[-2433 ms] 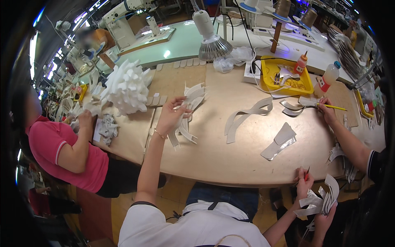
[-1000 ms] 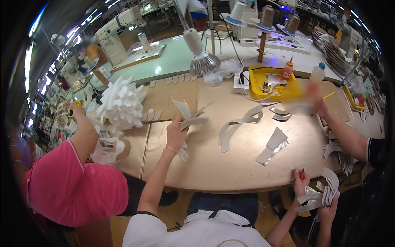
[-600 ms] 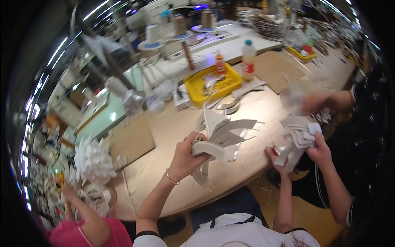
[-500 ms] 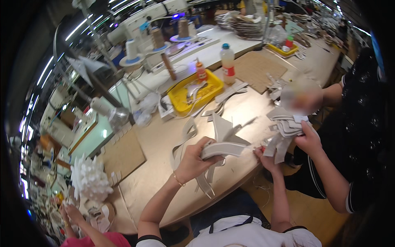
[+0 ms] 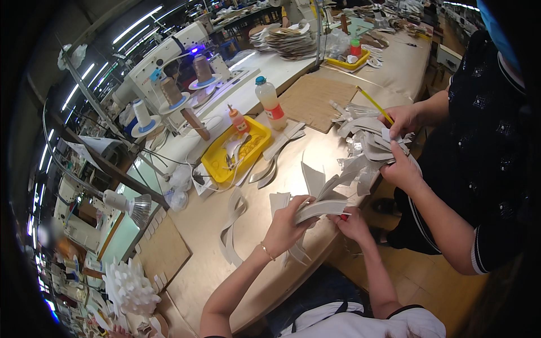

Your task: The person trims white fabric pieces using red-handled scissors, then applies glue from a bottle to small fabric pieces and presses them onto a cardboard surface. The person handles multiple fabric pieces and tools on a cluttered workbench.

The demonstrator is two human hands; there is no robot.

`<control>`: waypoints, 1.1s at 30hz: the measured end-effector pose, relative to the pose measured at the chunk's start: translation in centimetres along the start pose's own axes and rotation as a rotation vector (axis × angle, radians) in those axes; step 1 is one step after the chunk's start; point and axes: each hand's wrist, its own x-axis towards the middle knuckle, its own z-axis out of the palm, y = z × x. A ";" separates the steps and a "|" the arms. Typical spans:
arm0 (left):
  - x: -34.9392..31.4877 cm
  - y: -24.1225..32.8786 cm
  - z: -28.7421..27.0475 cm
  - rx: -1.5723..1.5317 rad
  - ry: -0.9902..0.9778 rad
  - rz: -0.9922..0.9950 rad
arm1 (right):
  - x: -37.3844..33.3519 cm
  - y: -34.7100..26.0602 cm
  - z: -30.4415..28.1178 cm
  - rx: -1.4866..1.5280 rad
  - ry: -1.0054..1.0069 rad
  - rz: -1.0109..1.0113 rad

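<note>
My left hand, a bracelet at its wrist, is closed around a few curved light-grey strips above the table. Close to the strips' right end is my right hand, with its fingers closed on a small red object mostly hidden by them. More grey pieces lie or stick up just beyond my left hand, and a looped grey strip rests on the table to its left.
At the right a co-worker holds a stack of grey pieces and a yellow pencil. Farther off are a yellow tray, a bottle, a brown board and thread cones. A lamp stands left.
The view has shifted, so the table things sit farther left. My hands are closer together, the right one now beside the strips' end. The co-worker's pencil has come into sight.
</note>
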 end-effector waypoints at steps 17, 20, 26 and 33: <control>-1.0 2.5 -1.3 -0.385 -0.048 -0.183 | 0.6 1.5 0.4 -0.216 0.017 -0.018; -1.0 2.5 -2.3 -0.509 -0.081 -0.286 | 0.2 0.4 0.0 -0.136 -0.013 0.053; -1.5 1.1 -3.0 -0.824 -0.254 -0.565 | 0.1 -0.1 0.2 -0.120 0.002 0.036; -1.2 1.2 -2.4 -1.196 -0.102 -0.645 | -0.1 -0.1 0.2 -0.154 -0.012 0.023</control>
